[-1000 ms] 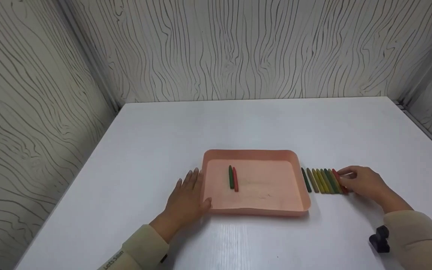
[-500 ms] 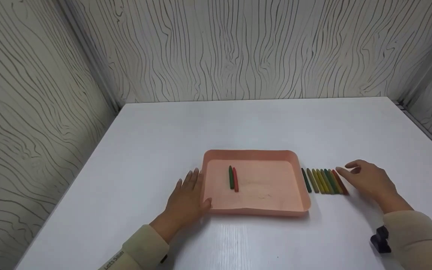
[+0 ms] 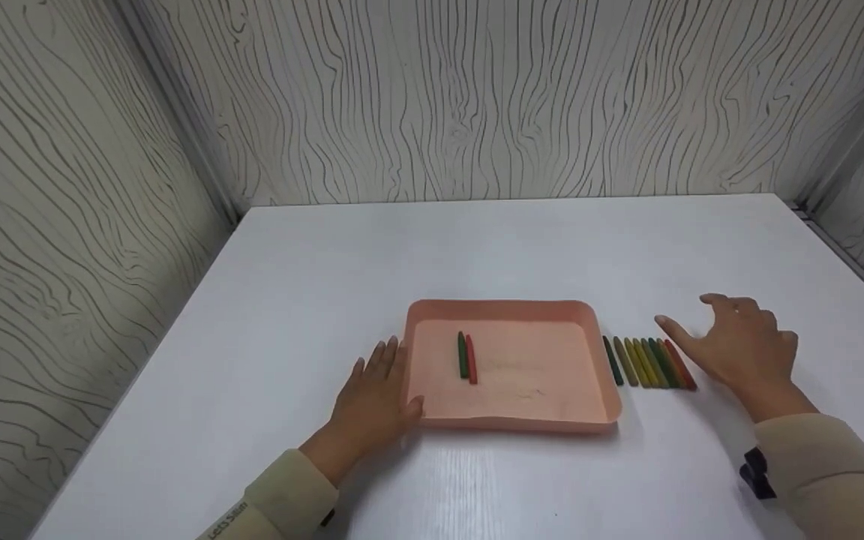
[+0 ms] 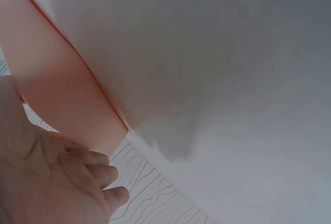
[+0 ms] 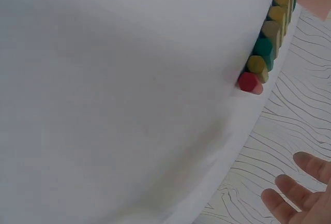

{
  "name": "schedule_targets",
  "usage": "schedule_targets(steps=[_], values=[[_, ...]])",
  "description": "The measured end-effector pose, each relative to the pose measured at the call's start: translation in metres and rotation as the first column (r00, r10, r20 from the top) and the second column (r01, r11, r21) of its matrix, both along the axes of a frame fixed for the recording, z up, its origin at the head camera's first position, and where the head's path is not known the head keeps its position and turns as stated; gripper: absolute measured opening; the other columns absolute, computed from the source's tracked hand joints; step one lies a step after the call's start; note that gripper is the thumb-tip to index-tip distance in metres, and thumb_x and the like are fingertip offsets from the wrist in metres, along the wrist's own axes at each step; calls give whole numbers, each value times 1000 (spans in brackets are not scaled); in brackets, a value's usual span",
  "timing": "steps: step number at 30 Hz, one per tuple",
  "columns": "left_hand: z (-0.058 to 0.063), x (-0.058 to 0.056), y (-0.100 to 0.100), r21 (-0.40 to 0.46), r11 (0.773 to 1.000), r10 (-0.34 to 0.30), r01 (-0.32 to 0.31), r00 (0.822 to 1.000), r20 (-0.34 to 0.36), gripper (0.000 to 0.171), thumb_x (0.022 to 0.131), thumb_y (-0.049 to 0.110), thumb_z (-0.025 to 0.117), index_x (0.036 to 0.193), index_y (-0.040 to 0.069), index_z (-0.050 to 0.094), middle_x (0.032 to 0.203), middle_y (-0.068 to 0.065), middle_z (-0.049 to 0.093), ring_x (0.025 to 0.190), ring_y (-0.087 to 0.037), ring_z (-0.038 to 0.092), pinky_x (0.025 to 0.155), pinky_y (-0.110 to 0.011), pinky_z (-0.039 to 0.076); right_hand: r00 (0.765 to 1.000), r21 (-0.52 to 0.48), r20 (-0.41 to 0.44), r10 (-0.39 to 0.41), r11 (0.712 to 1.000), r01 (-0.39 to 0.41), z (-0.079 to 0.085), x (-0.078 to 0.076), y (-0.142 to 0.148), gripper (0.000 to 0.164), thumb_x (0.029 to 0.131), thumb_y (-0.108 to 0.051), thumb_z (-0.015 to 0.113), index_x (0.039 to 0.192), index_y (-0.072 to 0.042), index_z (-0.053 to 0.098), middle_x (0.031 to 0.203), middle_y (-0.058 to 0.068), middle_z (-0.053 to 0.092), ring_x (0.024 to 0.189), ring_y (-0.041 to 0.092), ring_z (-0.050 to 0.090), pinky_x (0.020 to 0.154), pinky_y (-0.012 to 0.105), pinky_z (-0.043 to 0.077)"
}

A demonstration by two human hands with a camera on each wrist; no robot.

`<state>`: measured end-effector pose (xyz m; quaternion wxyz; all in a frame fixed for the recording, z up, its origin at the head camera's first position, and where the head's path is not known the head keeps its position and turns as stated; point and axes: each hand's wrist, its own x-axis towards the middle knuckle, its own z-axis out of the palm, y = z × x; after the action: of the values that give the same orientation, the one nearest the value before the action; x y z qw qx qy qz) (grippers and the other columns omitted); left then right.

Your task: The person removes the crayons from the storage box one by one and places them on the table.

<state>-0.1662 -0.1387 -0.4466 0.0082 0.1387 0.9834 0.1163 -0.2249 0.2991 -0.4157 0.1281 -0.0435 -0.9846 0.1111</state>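
Note:
A shallow pink tray (image 3: pixel 529 425) lies on the white table; a green crayon (image 3: pixel 463 355) and a red crayon (image 3: pixel 471 359) rest side by side inside it. My left hand (image 3: pixel 372 401) touches the tray's left side with straight fingers, the thumb over the near left corner. To the tray's right several crayons stand in a row, a dark green crayon (image 3: pixel 613 361) nearest the tray and a red crayon (image 5: pixel 250 82) at the far end. Beyond that end my right hand (image 3: pixel 751 349) is raised with its fingers spread, holding nothing.
The white table (image 3: pixel 432 251) runs back to a wall panel (image 3: pixel 462 97) with a wood-grain pattern. Another patterned panel (image 3: pixel 49 225) stands along the left side. A black object (image 3: pixel 757 474) sits at the right sleeve.
My right hand has let go of the red crayon at the row's end, moved up and right, and spread its fingers. The left hand and the tray have stayed in place.

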Motion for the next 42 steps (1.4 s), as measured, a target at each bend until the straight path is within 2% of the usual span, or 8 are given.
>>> schedule_targets(steps=[11,19,29,42], values=[[0,1,-3,25,999,-34,35,999,-36,72,94,39,48,147,-4,26,153,-21,24,141,-34,21,110,-52,20,998,35,-59,16,999,-14,29,-8,-19,90,81,-74,46,126,3,52,121,35,48,98,54,46,70,66,38],[-2,1,-4,-4,999,-38,38,998,-51,72,94,40,47,147,-4,26,153,-21,24,140,-35,21,110,-52,21,991,33,-119,58,998,-54,39,-14,-43,90,80,-74,47,127,2,53,122,33,49,100,53,47,73,67,36],[-2,0,-1,0,1000,-15,15,999,-36,73,94,40,49,148,-2,24,153,-19,24,141,-33,19,111,-50,19,981,23,-136,139,990,-137,42,-21,-84,88,81,-75,47,128,0,53,125,30,49,106,51,46,77,66,35],[-2,-1,-1,-12,1000,-22,22,999,-39,73,93,40,49,148,-3,26,153,-19,25,141,-33,21,110,-51,20,962,-11,-130,239,970,-243,30,-25,-133,84,80,-72,51,129,-4,55,126,24,51,108,44,48,79,62,36]])
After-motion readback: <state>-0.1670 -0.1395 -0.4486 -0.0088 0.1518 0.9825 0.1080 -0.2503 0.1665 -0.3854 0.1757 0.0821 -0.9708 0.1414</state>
